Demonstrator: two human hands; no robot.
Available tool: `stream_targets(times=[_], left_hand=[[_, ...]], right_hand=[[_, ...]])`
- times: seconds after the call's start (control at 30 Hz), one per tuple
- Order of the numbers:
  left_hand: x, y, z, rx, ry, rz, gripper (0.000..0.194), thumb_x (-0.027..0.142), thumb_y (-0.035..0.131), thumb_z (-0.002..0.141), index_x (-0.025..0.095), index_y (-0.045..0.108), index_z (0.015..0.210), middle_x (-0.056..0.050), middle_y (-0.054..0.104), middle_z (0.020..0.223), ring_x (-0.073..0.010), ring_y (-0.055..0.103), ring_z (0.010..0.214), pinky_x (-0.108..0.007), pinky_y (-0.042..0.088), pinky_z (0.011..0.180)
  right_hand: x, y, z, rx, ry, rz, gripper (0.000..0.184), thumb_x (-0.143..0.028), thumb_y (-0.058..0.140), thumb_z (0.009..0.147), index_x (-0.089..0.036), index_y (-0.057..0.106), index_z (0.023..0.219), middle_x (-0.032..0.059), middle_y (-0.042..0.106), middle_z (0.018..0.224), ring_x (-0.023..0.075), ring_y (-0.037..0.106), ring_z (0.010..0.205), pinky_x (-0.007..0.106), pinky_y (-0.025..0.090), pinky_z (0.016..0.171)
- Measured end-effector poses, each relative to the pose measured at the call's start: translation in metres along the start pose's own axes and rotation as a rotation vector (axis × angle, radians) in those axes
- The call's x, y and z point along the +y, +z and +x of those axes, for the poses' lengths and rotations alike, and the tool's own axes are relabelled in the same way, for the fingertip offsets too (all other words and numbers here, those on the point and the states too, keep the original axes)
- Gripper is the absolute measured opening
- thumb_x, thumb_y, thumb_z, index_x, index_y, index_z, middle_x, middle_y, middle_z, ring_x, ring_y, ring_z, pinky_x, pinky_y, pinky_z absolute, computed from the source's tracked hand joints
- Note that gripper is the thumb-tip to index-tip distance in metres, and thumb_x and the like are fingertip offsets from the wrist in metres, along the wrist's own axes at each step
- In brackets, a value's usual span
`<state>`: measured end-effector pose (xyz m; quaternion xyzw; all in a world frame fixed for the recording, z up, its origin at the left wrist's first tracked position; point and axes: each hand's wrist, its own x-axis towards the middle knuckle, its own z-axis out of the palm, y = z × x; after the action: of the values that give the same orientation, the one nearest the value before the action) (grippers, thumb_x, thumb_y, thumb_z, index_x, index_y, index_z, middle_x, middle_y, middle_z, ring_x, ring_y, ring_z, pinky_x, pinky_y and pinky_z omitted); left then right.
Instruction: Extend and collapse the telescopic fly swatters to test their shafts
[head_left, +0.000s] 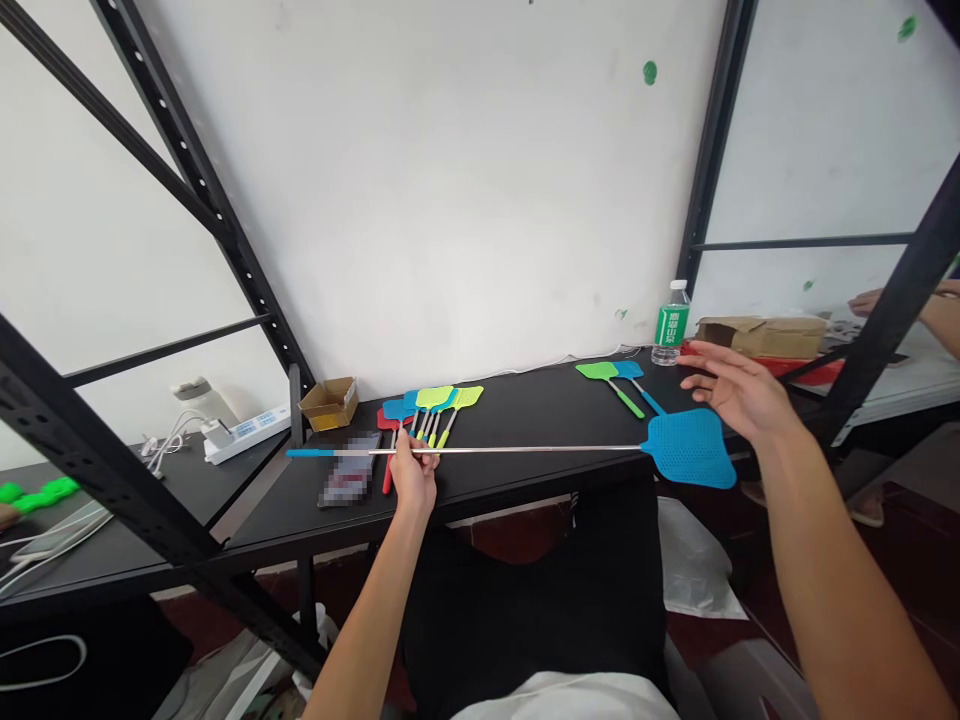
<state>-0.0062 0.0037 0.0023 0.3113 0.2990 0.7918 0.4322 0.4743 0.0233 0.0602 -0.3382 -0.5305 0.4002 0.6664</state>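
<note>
A blue fly swatter (pixel 691 447) with a long, drawn-out metal rod lies level across my view, its blue handle end to the left. My left hand (pixel 414 475) is closed around the rod close to that handle. My right hand (pixel 739 390) is raised just above the blue swatter head, fingers spread, holding nothing. Behind my left hand, several short swatters lie fanned on the black table, among them a yellow-green swatter (pixel 436 397) and a red swatter (pixel 387 480). Farther right rest a green swatter (pixel 598 371) and a small blue swatter (pixel 628 370).
A water bottle (pixel 670 325) stands at the table's back right. On the left are a small cardboard box (pixel 329 404), a blurred-out packet (pixel 351 470) and a power strip (pixel 251 433). Black shelf posts rise at both sides. At far right another person's arm (pixel 941 310) shows.
</note>
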Motion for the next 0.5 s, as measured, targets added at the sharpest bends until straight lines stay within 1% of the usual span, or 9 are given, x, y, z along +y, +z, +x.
stream_targets(times=[0.03, 0.1, 0.13, 0.2, 0.27, 0.3, 0.37, 0.43, 0.5], left_hand=[[0.000, -0.001, 0.000, -0.004, 0.003, -0.011, 0.045, 0.047, 0.062, 0.090, 0.020, 0.041, 0.061, 0.008, 0.037, 0.044, -0.0061, 0.031, 0.036, -0.021, 0.032, 0.043], [0.001, -0.003, 0.002, -0.009, 0.003, -0.031, 0.047, 0.049, 0.059, 0.092, 0.020, 0.040, 0.061, 0.008, 0.036, 0.043, -0.0062, 0.029, 0.035, -0.022, 0.032, 0.043], [0.000, -0.004, 0.002, -0.012, -0.001, -0.044, 0.048, 0.051, 0.059, 0.092, 0.020, 0.040, 0.061, 0.008, 0.036, 0.043, -0.0062, 0.029, 0.035, -0.022, 0.032, 0.043], [-0.001, -0.007, 0.004, -0.016, -0.014, -0.080, 0.049, 0.052, 0.058, 0.092, 0.020, 0.040, 0.061, 0.008, 0.036, 0.043, -0.0063, 0.029, 0.035, -0.022, 0.033, 0.043], [-0.001, -0.010, 0.006, -0.018, -0.025, -0.120, 0.049, 0.053, 0.058, 0.092, 0.020, 0.040, 0.061, 0.008, 0.036, 0.044, -0.0062, 0.029, 0.035, -0.022, 0.034, 0.044], [-0.001, -0.010, 0.006, -0.017, -0.029, -0.136, 0.049, 0.053, 0.057, 0.093, 0.020, 0.040, 0.061, 0.008, 0.036, 0.044, -0.0062, 0.029, 0.035, -0.023, 0.034, 0.044], [-0.001, -0.010, 0.006, -0.010, -0.033, -0.153, 0.049, 0.052, 0.056, 0.094, 0.020, 0.039, 0.061, 0.008, 0.036, 0.044, -0.0061, 0.029, 0.035, -0.022, 0.034, 0.044], [0.000, -0.010, 0.006, -0.002, -0.031, -0.160, 0.049, 0.051, 0.054, 0.095, 0.020, 0.039, 0.060, 0.008, 0.037, 0.044, -0.0063, 0.029, 0.035, -0.022, 0.033, 0.044], [0.001, -0.010, 0.007, 0.017, -0.027, -0.168, 0.049, 0.050, 0.053, 0.096, 0.020, 0.038, 0.060, 0.008, 0.036, 0.044, -0.0064, 0.029, 0.035, -0.022, 0.032, 0.044]], right_hand=[[-0.005, 0.001, -0.002, -0.011, -0.012, 0.005, 0.035, -0.036, 0.075, 0.079, -0.031, 0.074, 0.114, 0.0076, 0.074, 0.114, 0.0176, 0.070, 0.077, 0.026, 0.052, 0.057], [-0.012, 0.001, -0.007, -0.021, -0.044, -0.063, 0.033, -0.037, 0.074, 0.080, -0.031, 0.074, 0.113, 0.0081, 0.074, 0.115, 0.0191, 0.071, 0.080, 0.028, 0.055, 0.061], [-0.015, -0.001, -0.008, -0.017, -0.066, -0.135, 0.031, -0.038, 0.074, 0.081, -0.030, 0.075, 0.111, 0.0084, 0.074, 0.115, 0.0205, 0.071, 0.084, 0.030, 0.057, 0.067], [-0.019, -0.006, -0.011, -0.019, -0.099, -0.325, 0.028, -0.039, 0.074, 0.081, -0.028, 0.078, 0.106, 0.0086, 0.074, 0.116, 0.0250, 0.071, 0.097, 0.035, 0.059, 0.082], [-0.024, -0.012, -0.014, -0.052, -0.096, -0.488, 0.030, -0.042, 0.074, 0.081, -0.028, 0.078, 0.107, 0.0072, 0.073, 0.121, 0.0290, 0.067, 0.113, 0.038, 0.055, 0.097], [-0.028, -0.014, -0.015, -0.081, -0.076, -0.534, 0.035, -0.043, 0.074, 0.082, -0.029, 0.076, 0.114, 0.0061, 0.071, 0.125, 0.0301, 0.064, 0.118, 0.039, 0.052, 0.101], [-0.036, -0.014, -0.019, -0.155, -0.038, -0.577, 0.051, -0.045, 0.074, 0.082, -0.034, 0.066, 0.131, 0.0038, 0.066, 0.135, 0.0307, 0.062, 0.122, 0.040, 0.053, 0.102], [-0.045, -0.009, -0.022, -0.222, -0.030, -0.610, 0.068, -0.045, 0.075, 0.082, -0.040, 0.051, 0.145, 0.0024, 0.059, 0.144, 0.0304, 0.059, 0.127, 0.039, 0.055, 0.100], [-0.051, -0.001, -0.025, -0.262, -0.046, -0.627, 0.082, -0.044, 0.075, 0.082, -0.045, 0.035, 0.153, 0.0014, 0.050, 0.152, 0.0298, 0.054, 0.133, 0.038, 0.056, 0.099]])
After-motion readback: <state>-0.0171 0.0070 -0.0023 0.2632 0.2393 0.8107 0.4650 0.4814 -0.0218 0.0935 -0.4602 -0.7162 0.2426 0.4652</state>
